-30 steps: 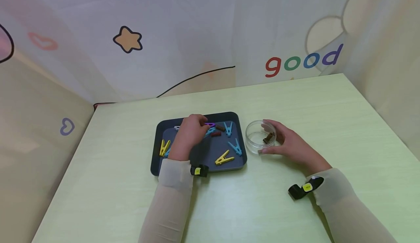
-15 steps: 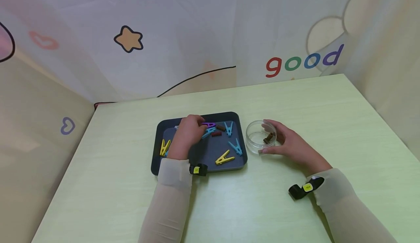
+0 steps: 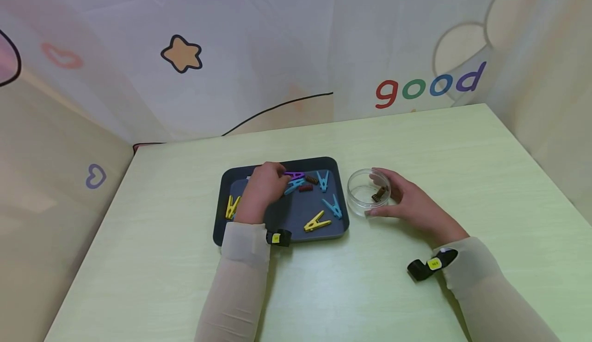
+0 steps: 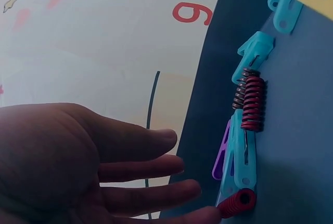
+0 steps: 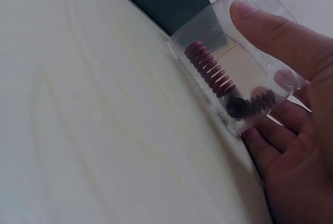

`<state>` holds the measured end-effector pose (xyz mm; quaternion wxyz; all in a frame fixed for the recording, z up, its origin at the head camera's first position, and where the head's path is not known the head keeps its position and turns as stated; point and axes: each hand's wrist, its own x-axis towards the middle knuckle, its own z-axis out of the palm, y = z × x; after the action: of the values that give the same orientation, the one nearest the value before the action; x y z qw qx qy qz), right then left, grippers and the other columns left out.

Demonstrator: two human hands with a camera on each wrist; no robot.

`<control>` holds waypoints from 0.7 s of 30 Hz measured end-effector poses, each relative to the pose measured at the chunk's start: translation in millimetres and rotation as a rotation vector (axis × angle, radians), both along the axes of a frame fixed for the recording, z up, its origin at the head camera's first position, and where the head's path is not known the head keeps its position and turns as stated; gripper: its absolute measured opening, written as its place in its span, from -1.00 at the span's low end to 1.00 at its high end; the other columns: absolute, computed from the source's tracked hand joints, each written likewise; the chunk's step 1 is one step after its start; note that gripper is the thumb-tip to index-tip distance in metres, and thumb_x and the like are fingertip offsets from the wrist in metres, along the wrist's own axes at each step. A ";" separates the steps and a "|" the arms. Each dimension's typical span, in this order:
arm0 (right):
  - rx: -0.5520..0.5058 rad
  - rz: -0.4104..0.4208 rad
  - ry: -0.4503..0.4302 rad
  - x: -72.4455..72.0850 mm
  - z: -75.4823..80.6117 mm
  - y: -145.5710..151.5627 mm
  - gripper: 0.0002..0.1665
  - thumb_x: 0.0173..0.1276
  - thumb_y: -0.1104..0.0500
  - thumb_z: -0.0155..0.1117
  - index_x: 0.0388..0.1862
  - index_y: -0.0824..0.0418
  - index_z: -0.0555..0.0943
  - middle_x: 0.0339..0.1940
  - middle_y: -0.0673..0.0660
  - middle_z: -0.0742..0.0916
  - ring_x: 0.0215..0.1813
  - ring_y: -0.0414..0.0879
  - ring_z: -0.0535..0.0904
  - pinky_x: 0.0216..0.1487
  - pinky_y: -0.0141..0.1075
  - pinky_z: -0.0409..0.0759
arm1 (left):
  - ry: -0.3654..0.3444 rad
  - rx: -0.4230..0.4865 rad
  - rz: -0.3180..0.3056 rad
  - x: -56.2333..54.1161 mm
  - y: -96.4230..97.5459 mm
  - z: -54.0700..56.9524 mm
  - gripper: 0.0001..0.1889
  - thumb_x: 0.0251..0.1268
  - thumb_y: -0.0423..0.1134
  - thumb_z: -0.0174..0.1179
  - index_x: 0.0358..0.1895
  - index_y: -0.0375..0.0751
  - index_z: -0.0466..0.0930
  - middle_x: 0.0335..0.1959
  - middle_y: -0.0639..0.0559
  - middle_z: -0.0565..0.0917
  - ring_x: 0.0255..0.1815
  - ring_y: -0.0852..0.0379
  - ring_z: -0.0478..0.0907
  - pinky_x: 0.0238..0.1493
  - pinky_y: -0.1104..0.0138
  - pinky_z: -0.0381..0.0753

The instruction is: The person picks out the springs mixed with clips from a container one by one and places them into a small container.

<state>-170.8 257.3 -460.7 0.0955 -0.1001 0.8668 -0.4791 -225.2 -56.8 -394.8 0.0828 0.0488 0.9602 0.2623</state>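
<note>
My left hand (image 3: 264,185) reaches palm-inward over the dark tray (image 3: 314,164), its fingers mostly straight. In the left wrist view, one fingertip meets the end of a red spring (image 4: 238,203). Just beyond lie a blue clothespin (image 4: 244,156), a purple clothespin (image 4: 221,153) partly behind it, another red spring (image 4: 253,103) and a dark spring (image 4: 239,96). On the right, my right hand (image 3: 407,203) grips a clear round jar (image 3: 358,198) between thumb and fingers. Inside are a red spring (image 5: 208,69) and dark springs (image 5: 260,101).
Two more blue clothespins (image 3: 322,181) and a yellow clothespin (image 3: 316,222) lie on the tray's right side. A second yellow clothespin (image 3: 232,207) is at its left. The pale table (image 3: 351,290) runs up to a printed cloth backdrop (image 3: 277,49).
My left hand has shifted slightly left over the tray, showing more of the purple and blue clothespins. The right hand and jar have stayed in place.
</note>
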 end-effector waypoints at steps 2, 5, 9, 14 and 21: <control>-0.003 0.001 -0.001 -0.2 -0.4 0.1 0.15 0.02 -0.19 0.52 0.53 -0.19 0.11 0.52 0.03 0.33 0.57 0.07 0.12 0.49 0.06 0.14 | -0.012 -0.008 -0.002 0.1 0.0 0.2 -0.59 0.43 -0.14 0.05 0.22 -0.27 0.53 0.11 -0.17 0.64 -0.07 -0.03 0.57 0.06 0.12 0.60; -0.003 0.003 0.002 -0.7 -0.9 0.3 0.14 0.02 -0.19 0.52 0.52 -0.21 0.11 0.51 0.02 0.34 0.57 0.06 0.12 0.49 0.05 0.14 | -0.031 -0.016 -0.005 0.5 0.0 0.2 -0.58 0.45 -0.12 0.04 0.24 -0.27 0.51 0.13 -0.17 0.62 -0.06 -0.04 0.57 0.06 0.11 0.60; 0.003 0.004 0.009 -0.9 -1.0 0.7 0.13 0.02 -0.19 0.52 0.52 -0.23 0.12 0.51 0.01 0.34 0.57 0.06 0.13 0.49 0.06 0.14 | -0.056 -0.025 -0.006 0.5 -0.2 -0.7 -0.57 0.45 -0.09 0.03 0.23 -0.26 0.51 0.10 -0.15 0.63 -0.10 -0.02 0.56 0.02 0.12 0.60; 0.012 0.003 0.012 -0.4 0.0 0.3 0.13 0.03 -0.18 0.52 0.52 -0.22 0.11 0.51 0.03 0.34 0.56 0.08 0.14 0.48 0.08 0.15 | -0.084 -0.044 -0.014 -0.5 -0.5 -1.8 -0.60 0.46 -0.07 0.02 0.17 -0.27 0.55 -0.08 -0.12 0.66 -0.20 0.01 0.55 -0.14 0.20 0.58; 0.003 0.000 0.002 0.5 0.5 -0.2 0.13 0.03 -0.16 0.52 0.53 -0.18 0.12 0.51 0.03 0.34 0.56 0.08 0.14 0.48 0.07 0.15 | -0.111 -0.063 -0.018 0.2 -0.1 -1.8 -0.56 0.47 -0.06 0.00 0.22 -0.28 0.52 -0.02 -0.12 0.63 -0.15 0.00 0.53 -0.09 0.21 0.57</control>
<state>-170.2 257.1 -460.2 0.0948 -0.1005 0.8677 -0.4776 -224.9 -56.8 -396.6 0.1399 0.0399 0.9614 0.2335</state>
